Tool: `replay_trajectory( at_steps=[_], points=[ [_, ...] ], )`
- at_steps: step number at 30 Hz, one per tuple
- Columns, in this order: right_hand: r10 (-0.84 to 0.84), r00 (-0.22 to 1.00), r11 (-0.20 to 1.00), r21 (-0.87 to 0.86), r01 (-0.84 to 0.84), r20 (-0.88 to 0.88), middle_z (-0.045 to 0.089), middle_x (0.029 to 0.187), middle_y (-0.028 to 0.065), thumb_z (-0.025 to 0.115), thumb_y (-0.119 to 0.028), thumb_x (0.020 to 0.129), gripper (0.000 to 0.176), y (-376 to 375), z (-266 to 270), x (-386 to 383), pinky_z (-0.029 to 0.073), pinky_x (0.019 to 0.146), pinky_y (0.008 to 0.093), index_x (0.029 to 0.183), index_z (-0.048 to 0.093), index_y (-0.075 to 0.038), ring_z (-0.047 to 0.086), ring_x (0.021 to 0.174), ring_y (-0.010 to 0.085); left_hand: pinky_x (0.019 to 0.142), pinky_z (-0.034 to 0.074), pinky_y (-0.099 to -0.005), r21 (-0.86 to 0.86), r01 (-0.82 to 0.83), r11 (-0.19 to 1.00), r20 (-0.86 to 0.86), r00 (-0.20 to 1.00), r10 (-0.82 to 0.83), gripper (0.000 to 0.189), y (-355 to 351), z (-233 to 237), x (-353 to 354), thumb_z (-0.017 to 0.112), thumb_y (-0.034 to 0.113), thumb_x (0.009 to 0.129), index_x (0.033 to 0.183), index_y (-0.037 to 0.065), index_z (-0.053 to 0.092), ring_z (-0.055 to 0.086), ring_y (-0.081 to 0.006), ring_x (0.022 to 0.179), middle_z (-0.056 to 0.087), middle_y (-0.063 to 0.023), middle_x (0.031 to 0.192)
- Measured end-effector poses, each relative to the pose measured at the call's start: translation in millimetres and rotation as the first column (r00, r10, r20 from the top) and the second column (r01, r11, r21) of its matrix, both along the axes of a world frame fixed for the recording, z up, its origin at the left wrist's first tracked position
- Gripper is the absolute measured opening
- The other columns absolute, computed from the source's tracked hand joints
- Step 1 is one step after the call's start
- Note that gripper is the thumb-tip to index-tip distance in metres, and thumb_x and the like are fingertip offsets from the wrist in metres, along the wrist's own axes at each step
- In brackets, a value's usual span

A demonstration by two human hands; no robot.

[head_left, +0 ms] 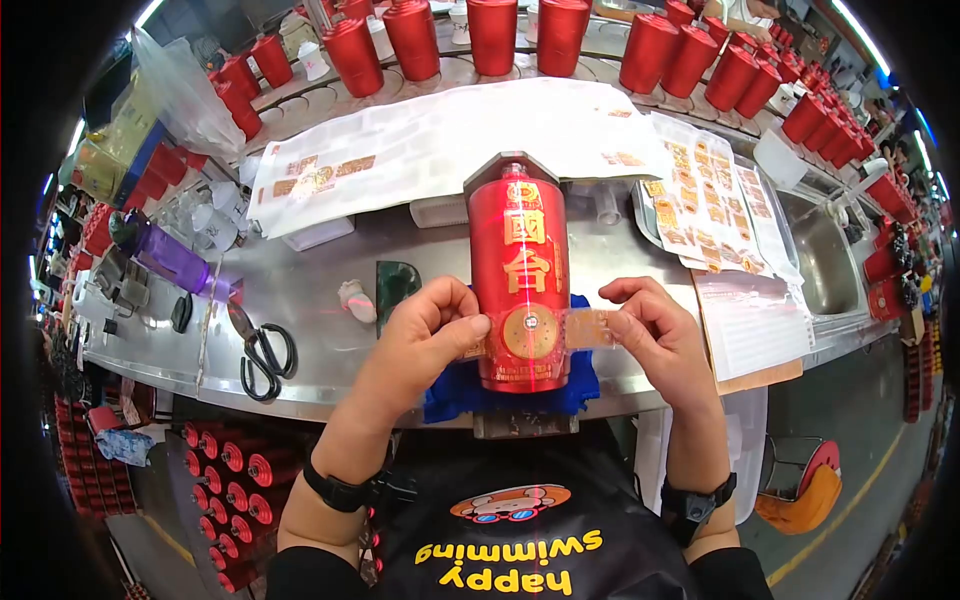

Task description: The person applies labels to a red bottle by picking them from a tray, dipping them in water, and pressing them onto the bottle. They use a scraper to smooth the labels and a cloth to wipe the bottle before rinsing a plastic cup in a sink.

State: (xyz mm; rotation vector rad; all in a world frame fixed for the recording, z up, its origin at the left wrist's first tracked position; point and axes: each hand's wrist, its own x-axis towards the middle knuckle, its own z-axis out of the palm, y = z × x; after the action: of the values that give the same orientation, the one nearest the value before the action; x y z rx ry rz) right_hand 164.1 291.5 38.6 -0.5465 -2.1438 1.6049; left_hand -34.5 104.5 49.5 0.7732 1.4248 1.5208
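Observation:
A red bottle (490,240) with gold characters lies on a blue cloth (440,397), its neck end pointing away. A round gold emblem (533,331) sits near its lower end, with a gold-brown decal strip (590,328) stretching across at that height. On the right side my right hand (650,335) pinches the free end of the strip between thumb and fingers. At the bottle's left side my left hand (432,325) has its fingers curled, the thumb pressed on the strip's left end.
Black scissors (266,350), a purple bottle (168,258) and a green block (398,290) lie left. White decal sheets (440,140) spread behind; more decals (700,190) rest on a tray at right. Red bottles (492,35) line the conveyor. A sink (826,255) is far right.

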Motion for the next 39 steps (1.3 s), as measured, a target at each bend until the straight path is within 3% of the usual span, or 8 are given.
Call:
replay_trajectory(
  at_steps=[7, 11, 25, 26, 28, 32, 33, 39],
  points=[
    [0.015, 1.0, 0.999, -0.035, -0.015, -0.008, 0.057, 0.111, 0.0133, 0.064, -0.019, 0.091, 0.022, -1.9, -1.6, -1.0, 0.04, 0.084, 0.028, 0.077, 0.06, -0.002, 0.051, 0.101, 0.0154, 0.062, 0.038, -0.0185, -0.018, 0.014, 1.0, 0.035, 0.999, -0.013, 0.012, -0.7, 2.2, -1.3, 0.062, 0.013, 0.09, 0.091, 0.005, 0.052, 0.045, -0.0017, 0.071, 0.051, 0.0042, 0.08],
    [0.009, 0.996, 0.999, 0.038, -0.006, -0.093, 0.057, 0.105, 0.0071, 0.065, -0.018, 0.09, 0.022, -0.9, -8.2, -3.5, 0.035, 0.054, 0.017, 0.078, 0.06, 0.0, 0.041, 0.063, 0.0009, 0.061, 0.037, -0.0186, -0.027, 0.033, 0.999, 0.026, 0.999, -0.033, 0.012, -1.4, 3.3, -3.1, 0.062, 0.013, 0.09, 0.09, 0.005, 0.053, 0.045, -0.0015, 0.07, 0.051, 0.0047, 0.08],
    [0.003, 0.992, 0.998, 0.058, 0.005, -0.123, 0.059, 0.104, 0.0069, 0.065, -0.018, 0.09, 0.021, -0.9, -11.0, -3.3, 0.036, 0.054, 0.0173, 0.078, 0.06, -0.001, 0.042, 0.061, 0.0011, 0.065, 0.04, -0.0189, -0.029, 0.018, 0.999, 0.023, 1.0, -0.017, 0.015, -1.0, -0.3, -4.5, 0.062, 0.016, 0.091, 0.093, 0.005, 0.052, 0.048, -0.0021, 0.074, 0.053, 0.0041, 0.083],
    [0.007, 0.996, 1.0, 0.022, -0.005, -0.086, 0.058, 0.107, 0.0086, 0.065, -0.018, 0.09, 0.022, -1.7, -9.2, -1.4, 0.037, 0.063, 0.0206, 0.078, 0.06, -0.001, 0.045, 0.074, 0.0052, 0.066, 0.04, -0.0191, -0.032, 0.009, 0.999, 0.013, 1.0, -0.008, 0.016, -1.3, -1.2, -4.0, 0.062, 0.016, 0.091, 0.094, 0.004, 0.052, 0.049, -0.0025, 0.074, 0.053, 0.0039, 0.083],
    [0.022, 1.0, 0.999, -0.046, -0.023, -0.02, 0.056, 0.112, 0.0119, 0.063, -0.019, 0.091, 0.022, -1.6, -2.3, 0.2, 0.04, 0.082, 0.0272, 0.078, 0.059, -0.002, 0.051, 0.098, 0.0135, 0.074, 0.043, -0.0237, -0.001, -0.092, 0.996, -0.15, 0.984, 0.091, 0.025, -1.2, -1.6, -1.0, 0.063, 0.021, 0.09, 0.103, 0.003, 0.051, 0.052, -0.0079, 0.083, 0.054, -0.0009, 0.092],
    [0.032, 0.999, 0.997, -0.068, -0.033, -0.019, 0.056, 0.112, 0.0116, 0.063, -0.019, 0.091, 0.022, -1.0, -1.5, 0.9, 0.04, 0.082, 0.0269, 0.078, 0.059, -0.002, 0.051, 0.097, 0.0128, 0.096, 0.039, -0.0356, 0.165, -0.265, 0.95, -0.565, 0.764, 0.311, 0.054, 5.8, -11.2, 18.8, 0.067, 0.033, 0.087, 0.123, 0.0, 0.043, 0.049, -0.0216, 0.108, 0.05, -0.0125, 0.117],
    [0.033, 0.999, 0.997, -0.072, -0.035, -0.023, 0.056, 0.112, 0.0115, 0.063, -0.019, 0.091, 0.023, -2.1, -0.6, -0.1, 0.04, 0.082, 0.0267, 0.078, 0.059, -0.002, 0.051, 0.097, 0.0127, 0.104, 0.031, -0.0402, 0.095, -0.228, 0.969, -0.583, 0.776, 0.24, 0.074, 7.2, -9.3, 23.8, 0.07, 0.04, 0.084, 0.134, 0.001, 0.033, 0.039, -0.0289, 0.123, 0.04, -0.0184, 0.131],
    [0.033, 0.999, 0.997, -0.063, -0.034, -0.023, 0.056, 0.112, 0.0112, 0.063, -0.02, 0.092, 0.024, -1.4, 0.0, -1.1, 0.04, 0.08, 0.0259, 0.077, 0.058, -0.002, 0.05, 0.095, 0.012, 0.108, 0.029, -0.0409, 0.171, -0.162, 0.972, -0.498, 0.837, 0.227, 0.083, 16.5, -21.3, 27.6, 0.072, 0.034, 0.082, 0.14, 0.001, 0.023, 0.035, -0.0304, 0.129, 0.035, -0.0201, 0.136]
  ],
)
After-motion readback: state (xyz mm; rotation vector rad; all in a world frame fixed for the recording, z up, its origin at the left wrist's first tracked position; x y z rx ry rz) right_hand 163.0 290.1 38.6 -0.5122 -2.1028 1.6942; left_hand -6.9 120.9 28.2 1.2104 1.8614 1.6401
